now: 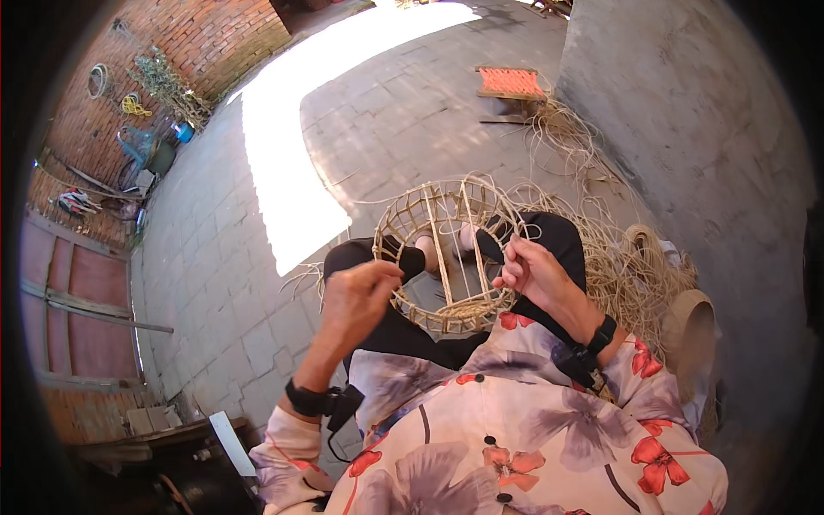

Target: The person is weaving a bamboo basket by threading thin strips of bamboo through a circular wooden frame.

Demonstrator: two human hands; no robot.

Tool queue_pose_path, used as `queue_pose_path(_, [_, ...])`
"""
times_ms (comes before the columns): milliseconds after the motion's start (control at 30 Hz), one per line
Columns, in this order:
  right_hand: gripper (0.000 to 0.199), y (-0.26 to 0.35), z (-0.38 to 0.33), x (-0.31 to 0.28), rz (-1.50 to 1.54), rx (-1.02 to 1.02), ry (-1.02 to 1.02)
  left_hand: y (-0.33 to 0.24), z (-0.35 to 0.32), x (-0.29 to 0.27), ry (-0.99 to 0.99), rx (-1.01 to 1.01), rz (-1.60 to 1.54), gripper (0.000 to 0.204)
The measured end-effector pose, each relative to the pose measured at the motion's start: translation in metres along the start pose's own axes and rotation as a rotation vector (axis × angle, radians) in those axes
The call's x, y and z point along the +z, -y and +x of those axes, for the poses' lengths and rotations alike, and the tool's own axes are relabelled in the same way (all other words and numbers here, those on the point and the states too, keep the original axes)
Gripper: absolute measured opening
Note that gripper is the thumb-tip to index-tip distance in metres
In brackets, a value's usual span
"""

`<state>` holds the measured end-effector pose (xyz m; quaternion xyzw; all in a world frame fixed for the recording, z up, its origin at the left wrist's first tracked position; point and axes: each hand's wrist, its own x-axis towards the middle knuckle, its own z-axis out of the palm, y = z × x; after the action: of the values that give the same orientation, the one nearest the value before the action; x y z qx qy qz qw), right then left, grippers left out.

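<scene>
A round, open frame point(445, 298) of stiff hoops and crossbars, partly wrapped in pale straw-coloured cord, rests in my lap between my knees. By its left rim is my left hand point(359, 299), its fingers curled closed; whatever they hold is hidden. At the right rim, my right hand point(542, 273) has thumb and fingers pinched together, with a thin loop of pale cord point(534, 230) at the fingertips. Coiled cord point(468, 309) lies along the frame's near side. Black bands with small devices sit on both my wrists.
A big tangle of pale cord point(622, 266) lies to my right, beside a woven roll point(687, 322) and the grey wall point(687, 163). Ahead stands a low stool point(510, 83) with an orange woven seat. Paving point(223, 283) spreads left toward a reddish door point(81, 300).
</scene>
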<state>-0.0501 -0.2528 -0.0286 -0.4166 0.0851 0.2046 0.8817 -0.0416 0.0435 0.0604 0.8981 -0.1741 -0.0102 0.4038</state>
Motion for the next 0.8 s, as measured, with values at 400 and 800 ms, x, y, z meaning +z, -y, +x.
queue_pose_path(400, [0.032,0.014,0.034,0.014,-0.412,-0.117,-0.137,0.001,0.002,0.095,0.196,0.153,0.274,0.013])
queue_pose_path(800, [0.026,-0.033,0.067,0.032,-1.614,0.052,0.19,0.001,0.0,0.096,0.28,0.178,0.22,0.012])
